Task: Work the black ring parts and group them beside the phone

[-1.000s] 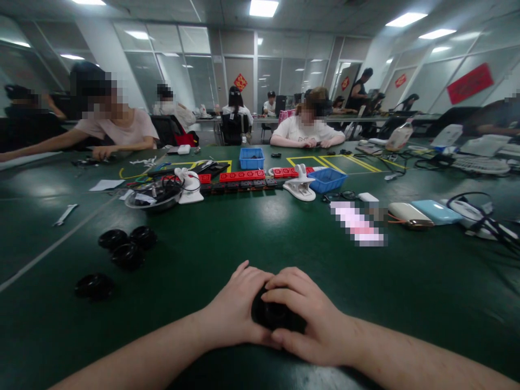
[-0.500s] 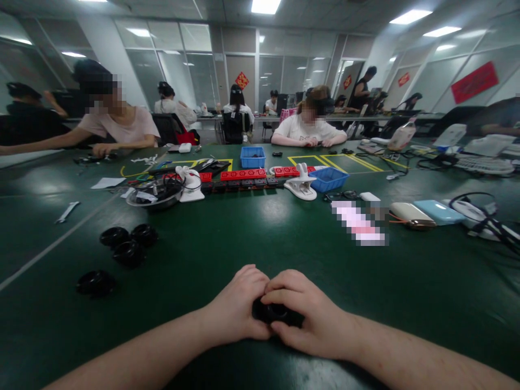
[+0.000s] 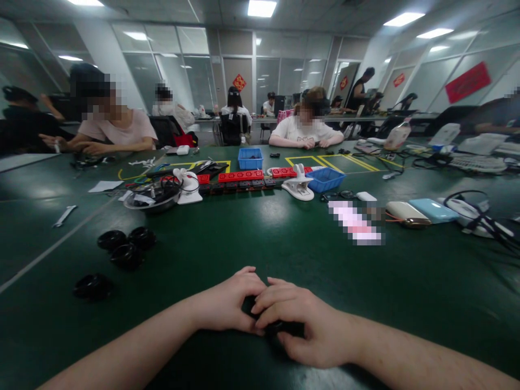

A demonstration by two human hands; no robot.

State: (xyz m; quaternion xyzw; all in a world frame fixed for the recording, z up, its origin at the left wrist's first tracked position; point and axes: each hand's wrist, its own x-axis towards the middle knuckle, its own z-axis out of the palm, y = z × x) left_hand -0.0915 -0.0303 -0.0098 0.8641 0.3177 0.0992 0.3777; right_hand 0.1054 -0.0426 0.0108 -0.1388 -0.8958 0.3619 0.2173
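While both hands [image 3: 221, 306] [image 3: 311, 322] hold one black piece [image 3: 274, 328] | four black parts [image 3: 127, 258] lie left | two blue bins [image 3: 251, 163] beyond

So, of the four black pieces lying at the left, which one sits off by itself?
The front black piece, lowest in the picture: it sits apart, while the other three black pieces cluster together behind it.

Part [image 3: 274, 327] between left hand [image 3: 229, 303] and right hand [image 3: 304, 318], four parts [image 3: 127, 255] left on worktop [image 3: 227, 238], bowl [image 3: 153, 208] behind them, cables [image 3: 491, 221] far right
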